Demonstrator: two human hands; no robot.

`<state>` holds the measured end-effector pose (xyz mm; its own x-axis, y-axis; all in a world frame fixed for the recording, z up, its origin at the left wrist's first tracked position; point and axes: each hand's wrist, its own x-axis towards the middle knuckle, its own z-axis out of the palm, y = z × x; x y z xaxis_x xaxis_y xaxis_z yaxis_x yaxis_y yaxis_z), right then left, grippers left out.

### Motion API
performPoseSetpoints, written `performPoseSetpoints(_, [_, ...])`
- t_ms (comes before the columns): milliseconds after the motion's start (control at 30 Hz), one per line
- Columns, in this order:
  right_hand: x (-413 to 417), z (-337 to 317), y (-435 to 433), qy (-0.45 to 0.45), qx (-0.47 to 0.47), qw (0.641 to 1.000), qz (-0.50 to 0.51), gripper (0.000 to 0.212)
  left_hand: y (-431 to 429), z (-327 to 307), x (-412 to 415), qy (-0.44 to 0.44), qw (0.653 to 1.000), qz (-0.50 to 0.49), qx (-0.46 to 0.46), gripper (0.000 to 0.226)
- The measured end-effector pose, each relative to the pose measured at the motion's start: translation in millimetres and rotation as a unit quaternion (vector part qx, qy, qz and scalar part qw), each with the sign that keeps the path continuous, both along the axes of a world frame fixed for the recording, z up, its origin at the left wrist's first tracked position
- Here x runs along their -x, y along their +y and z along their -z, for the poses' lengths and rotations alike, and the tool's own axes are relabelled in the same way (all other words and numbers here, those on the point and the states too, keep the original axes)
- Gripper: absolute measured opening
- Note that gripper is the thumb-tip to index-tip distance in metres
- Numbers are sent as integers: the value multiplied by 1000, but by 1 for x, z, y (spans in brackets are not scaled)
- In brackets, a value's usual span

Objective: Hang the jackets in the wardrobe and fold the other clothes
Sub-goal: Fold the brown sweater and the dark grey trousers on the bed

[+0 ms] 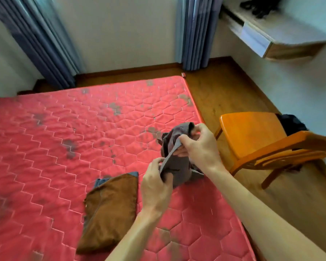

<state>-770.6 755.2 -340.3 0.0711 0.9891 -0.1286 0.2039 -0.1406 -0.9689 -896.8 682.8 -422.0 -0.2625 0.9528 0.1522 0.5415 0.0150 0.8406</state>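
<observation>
You stand at the near edge of the mattress. A folded cloth lies on it just left of your left hand. Your right hand is beyond, and a bunched garment hangs between both hands. A chair stands on the floor to the right of the mattress, curtains behind it.

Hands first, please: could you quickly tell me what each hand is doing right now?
Left hand: closed, gripping the lower part of the grey garment.
Right hand: closed, pinching the same garment's upper edge.
</observation>
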Motion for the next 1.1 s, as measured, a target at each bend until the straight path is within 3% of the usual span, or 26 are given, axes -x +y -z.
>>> performPoseSetpoints(67, [0, -45, -9, 43, -37, 998, 15, 23, 3, -40, 17, -4, 999, 28, -35, 42])
performPoseSetpoints(200, [-4, -120, -23, 71, -85, 993, -45, 69, 8, -120, 50, 17, 993, 44, -106, 45])
performPoseSetpoints(233, [-6, -136, -26, 65, -87, 992, -68, 63, 9, -140, 58, 30, 991, 43, -125, 46])
performPoseSetpoints(333, [-18, -186, -32, -4, -100, 988, -116, 21, 11, -205, 81, 44, 980, 36, -192, 44])
performPoseSetpoints(467, [-32, -252, -45, -238, -166, 944, -155, 21, 11, -280, 99, 48, 963, 45, -263, 43])
performPoseSetpoints(567, [-31, -287, -58, -279, -206, 930, -121, 14, 3, -324, 101, 76, 944, 70, -312, 52])
performPoseSetpoints(700, [-28, -327, -68, -421, -327, 846, 12, 15, -15, -372, 103, 165, 895, 77, -407, 42])
performPoseSetpoints(833, [-28, -364, -76, -466, -441, 765, 65, 29, -32, -411, 107, 248, 863, 84, -433, 25])
performPoseSetpoints(1000, [-26, -395, -86, -374, -445, 813, -11, 20, -36, -443, 120, 210, 887, 86, -403, 22])
performPoseSetpoints(1100, [-22, -406, -93, -327, -476, 816, 3, 17, -37, -457, 123, 209, 887, 96, -400, 47])
